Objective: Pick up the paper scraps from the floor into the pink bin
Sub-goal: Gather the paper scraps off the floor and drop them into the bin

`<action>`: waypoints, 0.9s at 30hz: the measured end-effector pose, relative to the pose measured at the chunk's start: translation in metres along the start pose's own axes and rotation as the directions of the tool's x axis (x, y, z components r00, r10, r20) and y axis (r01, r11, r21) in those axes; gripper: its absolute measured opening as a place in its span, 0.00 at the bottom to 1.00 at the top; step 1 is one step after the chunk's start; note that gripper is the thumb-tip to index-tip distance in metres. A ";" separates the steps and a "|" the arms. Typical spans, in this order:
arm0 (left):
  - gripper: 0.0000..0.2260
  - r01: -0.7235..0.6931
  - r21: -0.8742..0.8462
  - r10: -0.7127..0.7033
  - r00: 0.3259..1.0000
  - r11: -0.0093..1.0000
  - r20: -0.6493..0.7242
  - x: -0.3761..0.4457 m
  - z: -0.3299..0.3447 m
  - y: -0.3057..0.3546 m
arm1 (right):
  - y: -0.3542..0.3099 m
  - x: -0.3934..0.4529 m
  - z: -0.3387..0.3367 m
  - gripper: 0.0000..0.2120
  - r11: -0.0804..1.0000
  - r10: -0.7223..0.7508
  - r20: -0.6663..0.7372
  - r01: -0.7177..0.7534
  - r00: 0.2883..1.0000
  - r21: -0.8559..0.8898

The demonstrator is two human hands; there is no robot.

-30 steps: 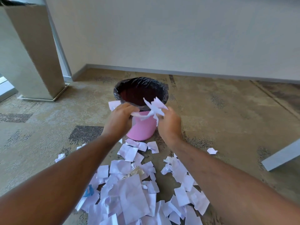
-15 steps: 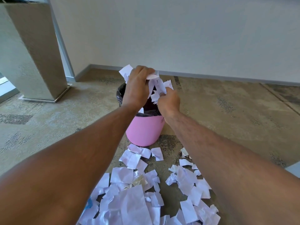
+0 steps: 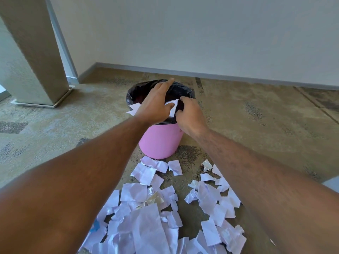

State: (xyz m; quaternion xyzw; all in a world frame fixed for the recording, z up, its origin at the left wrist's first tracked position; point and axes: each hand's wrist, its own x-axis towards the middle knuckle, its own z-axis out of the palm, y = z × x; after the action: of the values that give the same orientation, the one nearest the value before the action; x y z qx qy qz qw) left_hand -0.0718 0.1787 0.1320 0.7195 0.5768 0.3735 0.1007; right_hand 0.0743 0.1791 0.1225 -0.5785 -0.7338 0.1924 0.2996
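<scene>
Both hands [image 3: 156, 107] [image 3: 189, 116] loosen crumpled white scraps [image 3: 173, 107] over black-lined bin [image 3: 159, 142].

Paper scraps [image 3: 146, 224] crowd the floor before the pink bin [image 3: 159, 142].

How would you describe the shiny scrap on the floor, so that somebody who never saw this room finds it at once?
Start from the pink bin on the carpet and look just below and right of it, beside the right forearm. There the shiny scrap lies at the top of the right paper pile. It is crumpled and silvery, while its neighbours are plain white.
</scene>
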 end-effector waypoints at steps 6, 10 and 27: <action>0.25 -0.124 0.072 0.130 0.986 0.990 -0.099 -0.035 0.009 0.017 | 0.039 -0.039 -0.010 0.19 0.992 -0.079 -0.142 0.064 0.987 -0.105; 0.20 -0.230 0.038 0.232 0.969 0.973 -0.082 -0.073 0.035 0.028 | 0.086 -0.073 -0.012 0.20 0.971 -0.025 -0.085 0.004 0.996 -0.241; 0.37 -0.049 0.185 -0.090 0.733 0.982 0.674 -0.168 0.184 0.016 | 0.240 -0.168 -0.040 0.55 0.706 0.614 0.464 -0.182 0.639 -0.684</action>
State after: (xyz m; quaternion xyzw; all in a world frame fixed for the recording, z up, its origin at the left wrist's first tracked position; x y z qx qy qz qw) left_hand 0.0516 0.0743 -0.0584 0.8057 0.5411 0.0273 0.2394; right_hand 0.3022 0.0760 -0.0347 -0.6873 -0.6556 0.2162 -0.2260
